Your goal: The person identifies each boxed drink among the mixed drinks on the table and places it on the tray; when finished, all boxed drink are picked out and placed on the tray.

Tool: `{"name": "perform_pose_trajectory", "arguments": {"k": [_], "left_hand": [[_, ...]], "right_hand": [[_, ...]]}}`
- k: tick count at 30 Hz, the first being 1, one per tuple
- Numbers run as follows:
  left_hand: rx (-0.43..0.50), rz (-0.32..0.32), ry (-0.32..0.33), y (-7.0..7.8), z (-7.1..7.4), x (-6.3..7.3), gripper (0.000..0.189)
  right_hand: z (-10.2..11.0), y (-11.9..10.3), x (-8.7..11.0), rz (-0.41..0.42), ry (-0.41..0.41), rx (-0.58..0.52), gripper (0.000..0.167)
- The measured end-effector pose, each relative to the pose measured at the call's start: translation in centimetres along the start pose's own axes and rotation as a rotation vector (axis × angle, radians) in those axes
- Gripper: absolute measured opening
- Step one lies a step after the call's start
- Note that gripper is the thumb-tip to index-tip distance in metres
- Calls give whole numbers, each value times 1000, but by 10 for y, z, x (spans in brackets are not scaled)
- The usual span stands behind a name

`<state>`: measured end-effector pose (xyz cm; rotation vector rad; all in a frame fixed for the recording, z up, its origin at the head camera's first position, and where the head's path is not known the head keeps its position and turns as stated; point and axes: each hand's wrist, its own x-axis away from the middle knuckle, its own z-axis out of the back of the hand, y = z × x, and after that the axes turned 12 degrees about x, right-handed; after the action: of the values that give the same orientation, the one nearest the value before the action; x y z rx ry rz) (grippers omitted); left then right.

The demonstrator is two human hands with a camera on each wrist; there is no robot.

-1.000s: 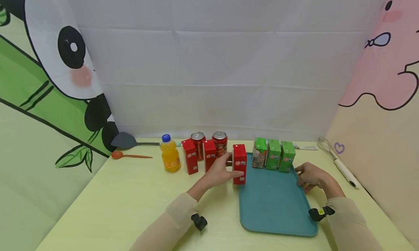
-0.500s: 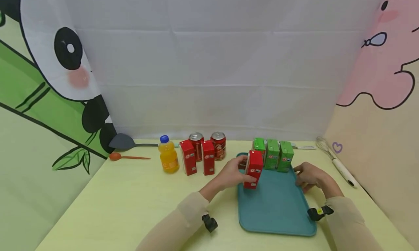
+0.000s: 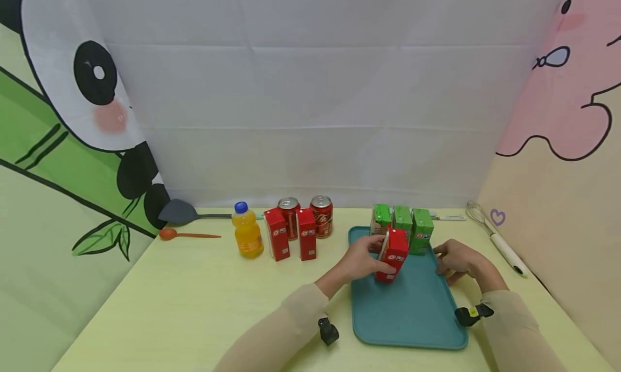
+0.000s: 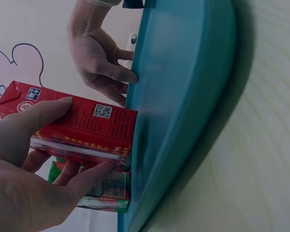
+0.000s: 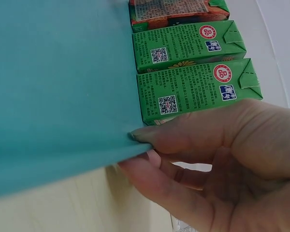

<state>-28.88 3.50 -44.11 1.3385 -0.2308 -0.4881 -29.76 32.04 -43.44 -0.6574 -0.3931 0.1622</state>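
Note:
My left hand (image 3: 361,260) grips a red drink carton (image 3: 394,253) between thumb and fingers, tilted a little, over the left part of the teal tray (image 3: 412,312). In the left wrist view the carton's lower end is right at the tray surface. My right hand (image 3: 458,260) pinches the tray's right rim, thumb on top and fingers beneath, as the right wrist view shows. Three green drink cartons (image 5: 198,92) stand in a row at the tray's far end, beside the right thumb. The red carton partly hides them in the head view.
Left of the tray stand two red cartons (image 3: 306,234), two red cola cans (image 3: 322,215) and an orange juice bottle (image 3: 248,233). A dark spatula (image 3: 179,212) and an orange spoon (image 3: 168,234) lie at the far left. A whisk (image 3: 504,248) lies along the right edge.
My left hand has carried the red carton rightward from the tray's left edge to over the tray, and the carton has tilted. The right hand stays at the rim.

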Motion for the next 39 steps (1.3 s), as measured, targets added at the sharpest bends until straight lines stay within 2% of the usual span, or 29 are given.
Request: {"name": "perform_pose_trajectory", "arguments": {"k": [4, 15, 23, 26, 32, 39], "left_hand": [[30, 23, 19, -1, -13, -5, 68], [14, 103, 94, 3, -42, -17, 65], [18, 128, 92, 7, -58, -28, 63], [12, 121, 94, 7, -64, -33, 61], [49, 108, 68, 5, -72, -42, 60], [68, 78, 41, 3, -71, -49, 57]], "right_hand": [[0, 0, 0, -20, 5, -9, 68], [0, 4, 2, -19, 8, -14, 68], [1, 3, 3, -31, 5, -21, 63], [1, 3, 1, -28, 3, -15, 53], [0, 3, -1, -35, 12, -10, 19], [-3, 2, -3, -19, 29, -16, 8]]}}
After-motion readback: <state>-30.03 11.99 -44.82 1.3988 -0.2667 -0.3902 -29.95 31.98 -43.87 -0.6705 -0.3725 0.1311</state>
